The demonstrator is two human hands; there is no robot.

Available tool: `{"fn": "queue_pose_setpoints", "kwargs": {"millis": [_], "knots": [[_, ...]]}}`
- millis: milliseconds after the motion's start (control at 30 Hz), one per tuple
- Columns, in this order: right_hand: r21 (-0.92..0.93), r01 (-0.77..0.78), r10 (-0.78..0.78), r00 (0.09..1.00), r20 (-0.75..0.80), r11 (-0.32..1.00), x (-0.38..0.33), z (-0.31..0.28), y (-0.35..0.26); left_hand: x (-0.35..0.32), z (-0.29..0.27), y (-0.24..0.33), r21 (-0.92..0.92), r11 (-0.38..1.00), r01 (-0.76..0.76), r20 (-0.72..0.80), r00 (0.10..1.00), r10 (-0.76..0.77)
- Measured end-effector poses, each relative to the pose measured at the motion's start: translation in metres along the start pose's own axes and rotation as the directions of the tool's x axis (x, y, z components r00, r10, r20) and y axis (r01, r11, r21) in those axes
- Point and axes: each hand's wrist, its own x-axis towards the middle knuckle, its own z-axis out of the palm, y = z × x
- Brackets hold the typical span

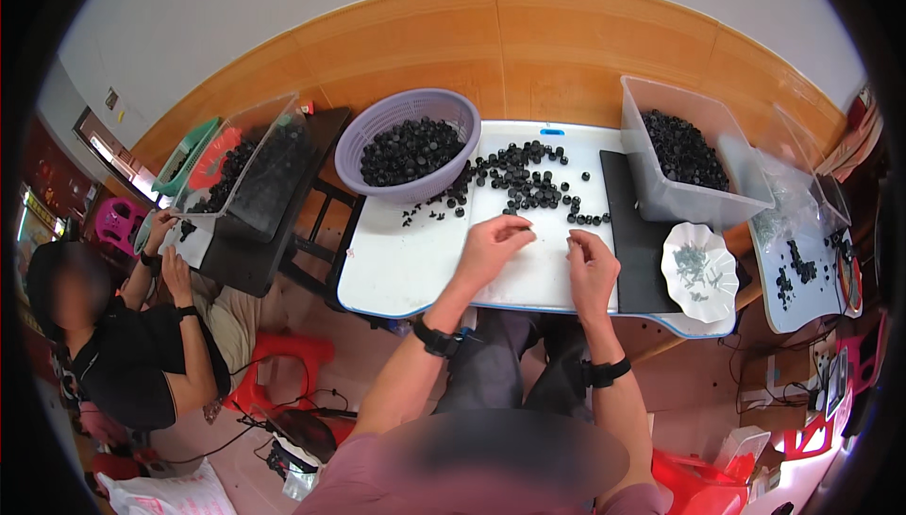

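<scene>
My left hand (491, 249) hovers over the white tabletop (396, 270), its fingers pinched around a small black cap near the fingertips. Just to the right, my right hand (590, 270) has its fingers curled around something tiny, too small to make out. Several loose black caps (524, 180) lie scattered on the table just beyond both hands. A lilac round basket (377, 133) filled with black caps stands at the back left. A clear plastic bin (698, 199) with more black caps stands at the back right.
A white scalloped dish (698, 274) with small metal screws sits at the right, beside a black mat (632, 232). Another person sits to the left at a dark table with a clear bin (255, 170). A second white table (802, 279) lies at the far right.
</scene>
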Motion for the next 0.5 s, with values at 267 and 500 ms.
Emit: {"fn": "queue_pose_setpoints", "kwargs": {"millis": [267,500], "knots": [[0.127,0.035,-0.01,0.981,-0.192,0.991,0.009,0.008,-0.003,0.064,-0.079,0.093,0.756,0.59,-0.282,-0.26,0.698,0.667],[0.083,0.021,0.002,0.963,-0.269,0.996,0.01,0.003,-0.011,0.055,-0.043,0.032,0.708,0.623,-0.332,-0.002,0.882,0.472]]}}
